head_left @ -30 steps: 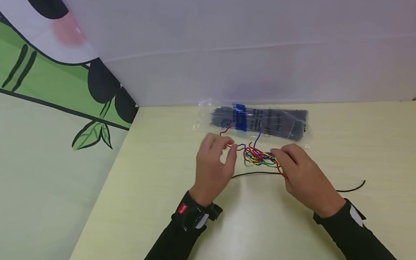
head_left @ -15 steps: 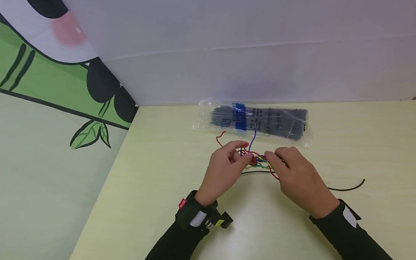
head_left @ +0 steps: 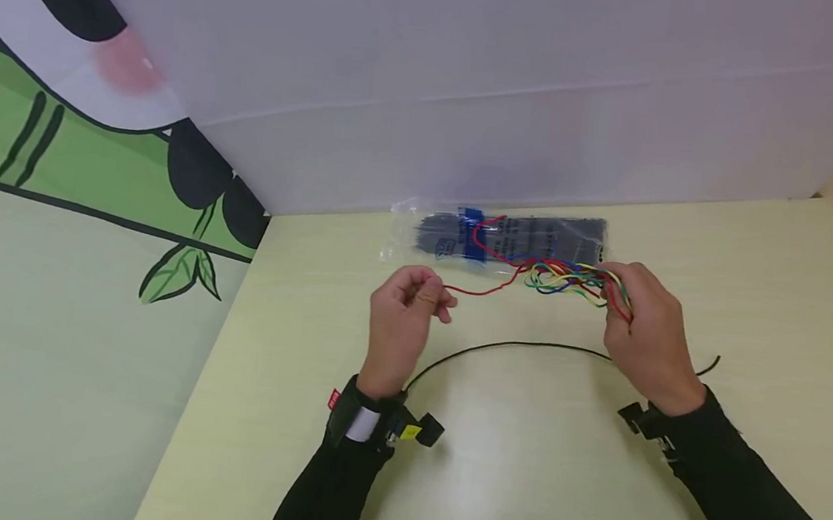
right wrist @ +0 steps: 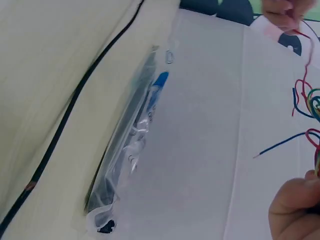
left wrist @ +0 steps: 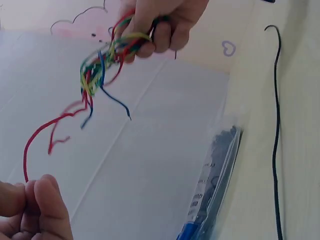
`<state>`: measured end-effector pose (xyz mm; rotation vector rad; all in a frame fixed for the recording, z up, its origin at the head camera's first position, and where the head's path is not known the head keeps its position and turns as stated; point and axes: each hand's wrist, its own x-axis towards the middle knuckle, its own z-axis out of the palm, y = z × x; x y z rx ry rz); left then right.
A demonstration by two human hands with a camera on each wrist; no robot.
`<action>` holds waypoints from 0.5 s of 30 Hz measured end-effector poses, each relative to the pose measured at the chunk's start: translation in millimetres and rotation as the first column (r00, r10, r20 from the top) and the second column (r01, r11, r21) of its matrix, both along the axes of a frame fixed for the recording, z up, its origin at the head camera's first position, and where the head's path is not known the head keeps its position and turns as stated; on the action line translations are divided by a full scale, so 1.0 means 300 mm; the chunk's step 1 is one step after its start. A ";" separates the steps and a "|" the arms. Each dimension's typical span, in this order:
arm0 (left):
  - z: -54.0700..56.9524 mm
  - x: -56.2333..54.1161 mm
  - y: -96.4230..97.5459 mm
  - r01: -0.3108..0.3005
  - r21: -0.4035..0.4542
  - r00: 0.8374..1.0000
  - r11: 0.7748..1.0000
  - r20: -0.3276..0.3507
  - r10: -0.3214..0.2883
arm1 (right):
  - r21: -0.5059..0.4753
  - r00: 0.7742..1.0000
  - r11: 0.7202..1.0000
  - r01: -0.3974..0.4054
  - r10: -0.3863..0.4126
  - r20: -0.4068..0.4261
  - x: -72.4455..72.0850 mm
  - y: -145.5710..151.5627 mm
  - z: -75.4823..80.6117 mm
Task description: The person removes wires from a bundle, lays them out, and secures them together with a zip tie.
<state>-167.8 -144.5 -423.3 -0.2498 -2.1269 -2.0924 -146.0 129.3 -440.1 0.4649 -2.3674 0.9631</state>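
Observation:
A loose bundle of red, blue, green and yellow wires (head_left: 561, 278) hangs above the table, gripped by my right hand (head_left: 646, 332) at its right end. From the bundle a single red wire (head_left: 484, 293) runs leftward, and my left hand (head_left: 403, 317) pinches its end between thumb and fingers. Several loose ends dangle from the bundle in the left wrist view, among them a blue wire end (left wrist: 117, 101). In the right wrist view another blue wire end (right wrist: 280, 144) sticks out above my right thumb.
Behind the wires, near the wall, lies a clear plastic bag (head_left: 509, 240) of dark thin strips with a blue band. One black wire (head_left: 529, 344) curves across the table below both hands. A printed cloth wall (head_left: 472, 148) stands along the table's back edge.
My hands have drawn apart, the left going left with the red wire end and the right lifting the bundle rightward and up. The red wire is now stretched out between them.

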 end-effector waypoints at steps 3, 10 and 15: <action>-0.002 -0.042 -0.064 -0.125 0.046 0.991 0.991 0.046 0.123 | -0.011 0.996 0.996 -0.085 0.085 -0.004 0.005 0.007 0.026; -0.008 -0.081 -0.113 -0.234 0.075 0.972 0.969 0.029 0.233 | 0.180 0.956 0.939 -0.292 0.283 0.071 0.010 0.029 0.076; -0.013 -0.074 -0.088 -0.214 0.044 0.976 0.976 -0.040 0.216 | 0.136 0.967 0.960 -0.243 0.230 0.109 0.011 0.029 0.062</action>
